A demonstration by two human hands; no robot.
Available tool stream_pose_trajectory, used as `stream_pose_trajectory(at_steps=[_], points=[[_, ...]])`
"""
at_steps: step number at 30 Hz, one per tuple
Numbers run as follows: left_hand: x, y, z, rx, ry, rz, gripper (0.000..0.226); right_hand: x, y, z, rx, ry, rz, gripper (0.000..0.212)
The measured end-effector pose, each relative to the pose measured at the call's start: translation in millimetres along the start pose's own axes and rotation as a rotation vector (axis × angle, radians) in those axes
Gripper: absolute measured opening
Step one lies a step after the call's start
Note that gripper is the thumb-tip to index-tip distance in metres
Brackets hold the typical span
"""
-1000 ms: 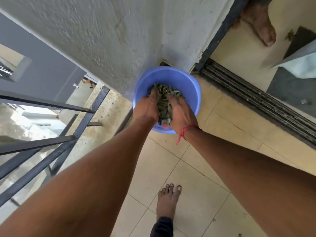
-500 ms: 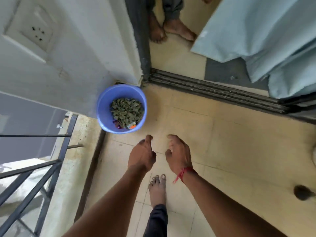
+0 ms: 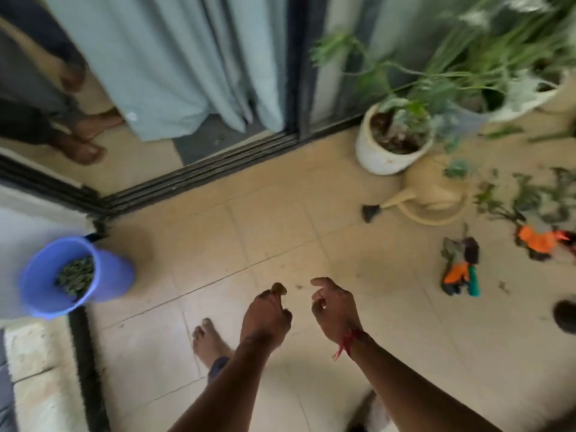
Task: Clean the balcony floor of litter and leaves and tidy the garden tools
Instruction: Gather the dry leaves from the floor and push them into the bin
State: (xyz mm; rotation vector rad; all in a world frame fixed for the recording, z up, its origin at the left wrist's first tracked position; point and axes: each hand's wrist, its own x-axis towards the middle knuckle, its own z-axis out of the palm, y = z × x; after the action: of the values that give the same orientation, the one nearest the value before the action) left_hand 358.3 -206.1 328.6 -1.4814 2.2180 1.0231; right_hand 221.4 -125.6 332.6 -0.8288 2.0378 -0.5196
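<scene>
Over beige tiled balcony floor (image 3: 280, 219), held left grip (image 3: 266, 316) and right grip (image 3: 335, 310) loosely curled, empty. Saw green cut leaves (image 3: 526, 198) and orange-and-black garden tools (image 3: 459, 269) scattered far right; could have trodden barefoot on them.

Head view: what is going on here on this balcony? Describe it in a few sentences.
A person is cleaning a balcony. The left hand and right hand hang empty over the tiled floor, fingers loosely curled. A blue bucket on the left already holds leaves. On the right, cuttings, orange tools and a watering can lie near a white pot, not yet tidied.
</scene>
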Motion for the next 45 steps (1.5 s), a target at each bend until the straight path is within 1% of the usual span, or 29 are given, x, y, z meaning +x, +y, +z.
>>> stream_pose_trajectory(at_steps=[3,7,10,15,19,23,28,32,37,42,45], points=[[-32,90,23,0.046,-0.036,0.068,0.037,-49,54,-85,0.065,0.079,0.032,0.044],[-68,207,48,0.105,-0.074,0.180,0.037,-102,122,-192,0.092,0.201,0.068,0.038],[-88,294,69,0.120,-0.116,0.283,0.038,-134,169,-270,0.149,0.279,0.148,0.041],[-100,413,101,0.127,-0.143,0.427,0.039,-164,222,-367,0.237,0.373,0.280,0.038],[-92,490,121,0.162,-0.148,0.496,0.039,-176,256,-425,0.281,0.407,0.363,0.041],[-69,559,139,0.153,-0.183,0.498,0.038,-170,286,-483,0.297,0.419,0.416,0.042],[-26,634,168,0.139,-0.199,0.467,0.048,-134,325,-543,0.307,0.426,0.469,0.039],[5,684,178,0.143,-0.201,0.467,0.046,-99,350,-584,0.322,0.416,0.465,0.036],[30,745,187,0.046,-0.198,0.417,0.034,-63,372,-635,0.339,0.397,0.461,0.035],[62,804,214,0.049,-0.117,0.445,0.033,-21,410,-686,0.347,0.409,0.436,0.036],[73,846,243,-0.009,-0.120,0.363,0.032,1,448,-722,0.324,0.373,0.403,0.038]])
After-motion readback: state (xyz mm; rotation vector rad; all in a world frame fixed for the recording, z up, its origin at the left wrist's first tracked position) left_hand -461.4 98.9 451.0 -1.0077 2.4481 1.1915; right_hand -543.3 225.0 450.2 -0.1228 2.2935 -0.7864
